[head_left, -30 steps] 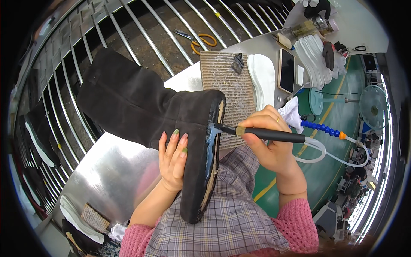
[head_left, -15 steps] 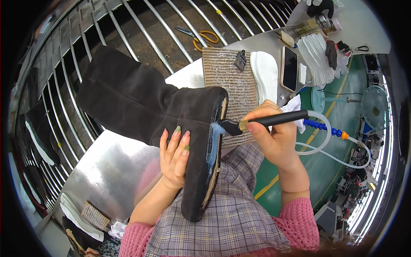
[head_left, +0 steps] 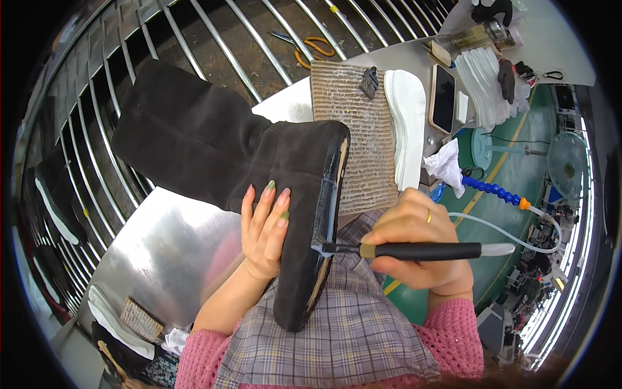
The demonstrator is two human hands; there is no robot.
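A tall dark brown suede boot (head_left: 194, 146) lies on its side across my lap, its bare sole (head_left: 327, 194) turned to the right. My left hand (head_left: 264, 227) rests flat on the boot's foot part and steadies it. My right hand (head_left: 418, 249) grips a brush with a black handle (head_left: 424, 250). The brush's bristles (head_left: 322, 247) touch the sole's lower half, where a dark wet coat shows.
A ribbed cardboard pad (head_left: 353, 142) and a white insole (head_left: 407, 129) lie beyond the boot. A phone (head_left: 443, 97), stacked white pieces (head_left: 483, 84), orange-handled scissors (head_left: 311, 48) and a blue hose (head_left: 492, 192) are at the upper right. Metal rack bars (head_left: 97, 97) curve left, above a shiny steel surface (head_left: 162, 259).
My right hand has carried the brush down along the sole, from near the toe end toward me. My left hand and the boot have stayed in place.
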